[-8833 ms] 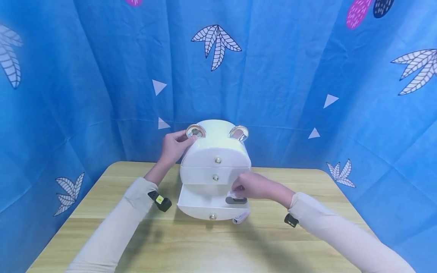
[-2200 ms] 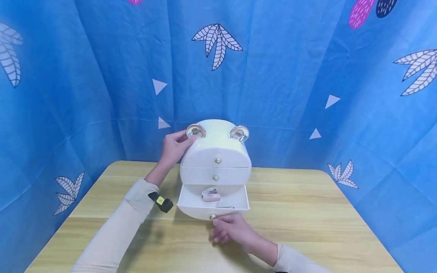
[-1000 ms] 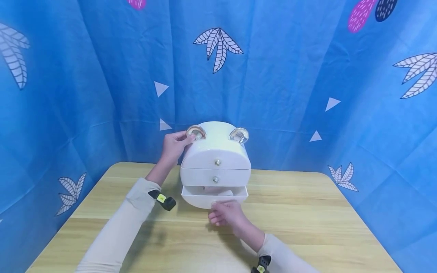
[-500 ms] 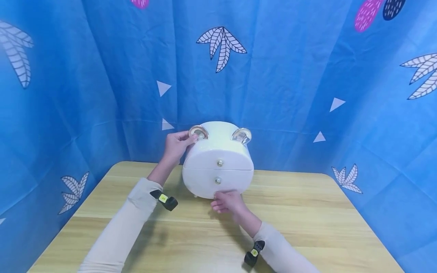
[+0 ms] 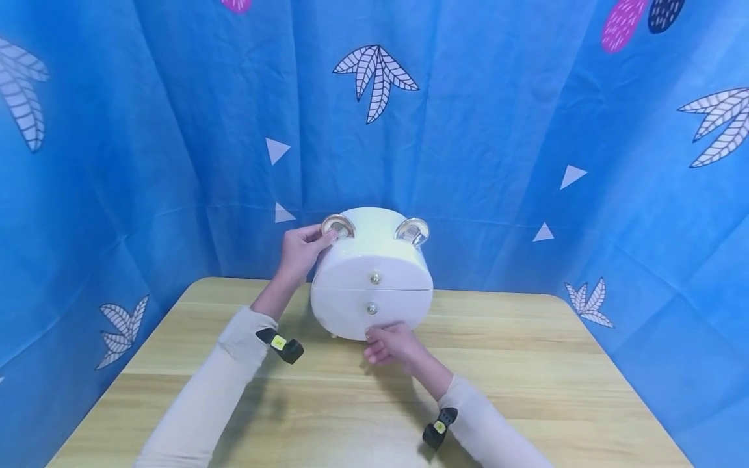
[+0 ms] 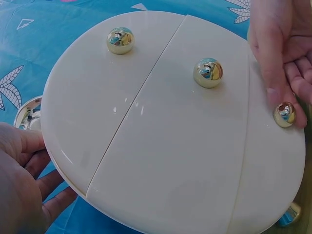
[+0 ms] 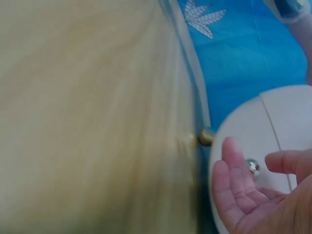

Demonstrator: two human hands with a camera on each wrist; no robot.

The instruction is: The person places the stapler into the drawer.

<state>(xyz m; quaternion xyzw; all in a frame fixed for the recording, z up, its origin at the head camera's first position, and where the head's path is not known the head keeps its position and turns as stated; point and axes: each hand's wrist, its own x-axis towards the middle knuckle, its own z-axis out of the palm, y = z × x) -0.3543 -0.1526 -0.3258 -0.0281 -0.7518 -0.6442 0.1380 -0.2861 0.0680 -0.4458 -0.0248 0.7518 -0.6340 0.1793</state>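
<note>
A white rounded drawer box (image 5: 351, 315) stands on the table, topped by two shiny ear-shaped ornaments. My left hand (image 5: 300, 253) holds the left ear (image 5: 338, 227), thumb on its front; in the left wrist view the other fingers lie along the box's side. All three drawers are flush with the front, each with a gold knob. At the lowest drawer's knob (image 6: 284, 114) is my right hand (image 5: 398, 344), its thumb at the knob. The right wrist view shows thumb and fingers spread apart, with that knob in the gap between them. The drawer's contents are hidden.
The wooden table (image 5: 328, 403) reaches back to a blue patterned curtain (image 5: 486, 130), which also runs down both sides. Close behind the box hangs the curtain. The box's right ear (image 5: 412, 231) has nothing touching it. A small gold foot (image 7: 206, 137) supports the box.
Earlier my right hand put a small item into the pulled-out lowest drawer, then went to its knob and pushed the drawer in flush. My left hand has stayed at the ear.
</note>
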